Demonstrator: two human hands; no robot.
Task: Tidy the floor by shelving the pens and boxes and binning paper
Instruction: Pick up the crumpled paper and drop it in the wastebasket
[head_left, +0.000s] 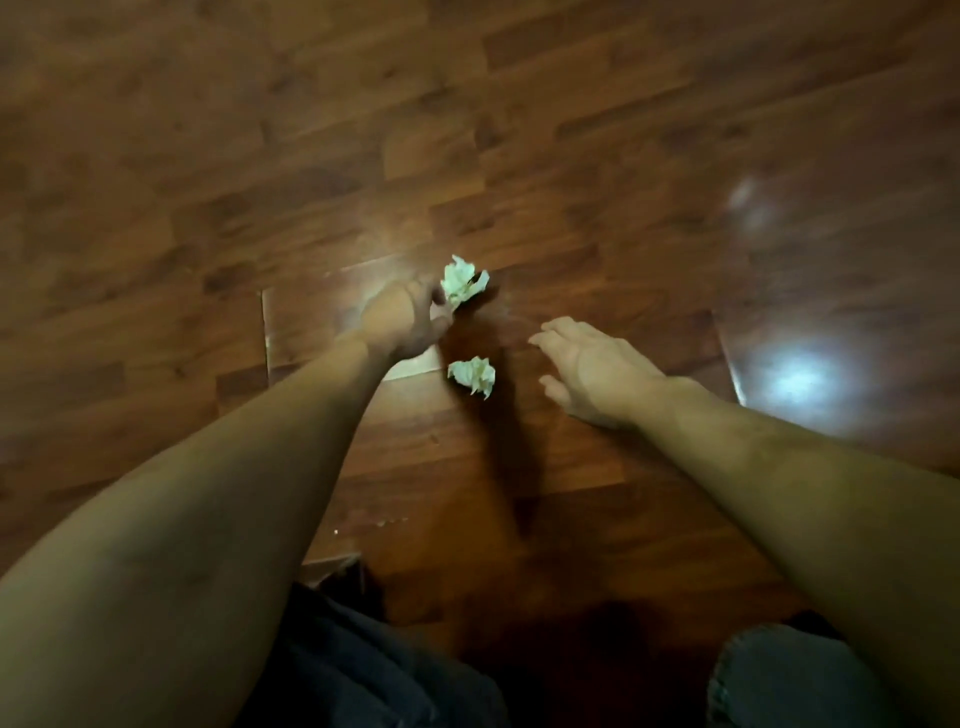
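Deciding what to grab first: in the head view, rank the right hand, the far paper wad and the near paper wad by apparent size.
1. Right hand, clearly largest, fingers spread, holding nothing.
2-3. Far paper wad, at the left hand's fingertips, and near paper wad on the wood floor: too alike to rank.

You are looking at a dim, warm-toned frame; the wooden floor darkens toward the upper left and the bottom edge. Glare patches sit at right of the frame, a bright bluish one at centre right and a fainter one above it, with a softer sheen at centre. A long dark shadow runs down the centre of the frame. The whole picture is soft, with slight motion blur on the left hand. Floorboards bow toward the edges from wide-angle distortion.
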